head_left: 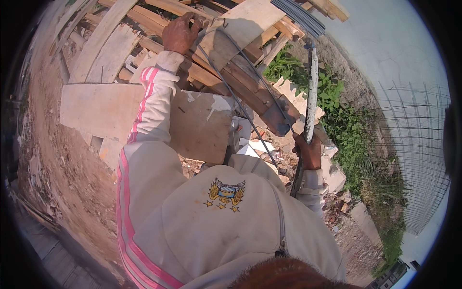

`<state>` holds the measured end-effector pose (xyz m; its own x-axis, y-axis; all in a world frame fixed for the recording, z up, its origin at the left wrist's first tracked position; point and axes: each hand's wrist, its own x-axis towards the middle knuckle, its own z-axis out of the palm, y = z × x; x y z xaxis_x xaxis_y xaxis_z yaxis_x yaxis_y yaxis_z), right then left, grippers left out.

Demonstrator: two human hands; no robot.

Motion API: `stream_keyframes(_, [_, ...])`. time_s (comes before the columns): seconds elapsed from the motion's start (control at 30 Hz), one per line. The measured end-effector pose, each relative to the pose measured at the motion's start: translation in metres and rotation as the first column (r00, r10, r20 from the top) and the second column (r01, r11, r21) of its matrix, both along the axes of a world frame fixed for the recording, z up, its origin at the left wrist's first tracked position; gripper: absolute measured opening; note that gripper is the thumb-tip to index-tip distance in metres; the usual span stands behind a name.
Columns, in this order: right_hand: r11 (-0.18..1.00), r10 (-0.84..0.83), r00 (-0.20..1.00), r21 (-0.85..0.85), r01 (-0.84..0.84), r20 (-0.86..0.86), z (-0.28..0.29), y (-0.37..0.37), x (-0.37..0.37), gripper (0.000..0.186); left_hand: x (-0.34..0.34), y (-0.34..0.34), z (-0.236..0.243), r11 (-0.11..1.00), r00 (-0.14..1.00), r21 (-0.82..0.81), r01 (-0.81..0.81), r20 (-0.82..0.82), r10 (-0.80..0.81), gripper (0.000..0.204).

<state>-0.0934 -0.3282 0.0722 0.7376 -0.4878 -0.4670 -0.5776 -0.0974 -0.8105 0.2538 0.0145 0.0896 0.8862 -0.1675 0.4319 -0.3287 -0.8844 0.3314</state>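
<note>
My right hand is wrapped round a long pole with worn white paint and a dark lower end. The pole stands steeply, its top close to a bundle of thin grey metal rods. My left hand is at the far side, over the stacked timber, with its fingers curled. What those fingers grip, if anything, is hidden. Just right of it lies a dark bent metal rod, its two legs slanting down toward my right hand. A heavy wooden beam runs under the rod.
Pale boards and loose planks pile up at the far left. A stained wooden panel lies in front of me. Green plants and broken rubble are on the right, beside wire mesh and a pale wall.
</note>
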Motion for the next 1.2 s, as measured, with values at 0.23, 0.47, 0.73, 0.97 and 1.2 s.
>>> stream_keyframes(0.23, [1.000,-0.027,1.000,0.015,0.027,-0.006,-0.002,0.008,0.005,0.025,0.088,-0.016,-0.040,0.903,0.900,0.060,0.426,-0.129,-0.416,0.038])
stream_keyframes(0.47, [1.000,-0.027,1.000,0.003,0.027,-0.004,-0.003,0.011,0.013,0.026,0.076,-0.016,-0.035,0.906,0.902,-0.124,0.404,-0.110,-0.417,0.031])
stream_keyframes(0.73, [0.998,-0.057,0.997,0.027,0.055,0.047,-0.009,0.010,0.011,0.027,0.074,-0.017,-0.038,0.949,0.948,0.038,0.312,-0.076,-0.309,0.034])
stream_keyframes(0.97, [0.999,-0.002,1.000,-0.042,0.003,0.015,-0.005,0.011,0.012,0.025,0.027,-0.022,-0.024,0.979,0.977,0.055,0.195,0.073,-0.199,0.040])
stream_keyframes(1.2, [0.999,-0.019,1.000,0.038,0.018,0.015,-0.002,0.012,0.014,0.026,-0.075,-0.075,-0.060,0.945,0.959,0.167,0.281,-0.012,-0.283,0.076])
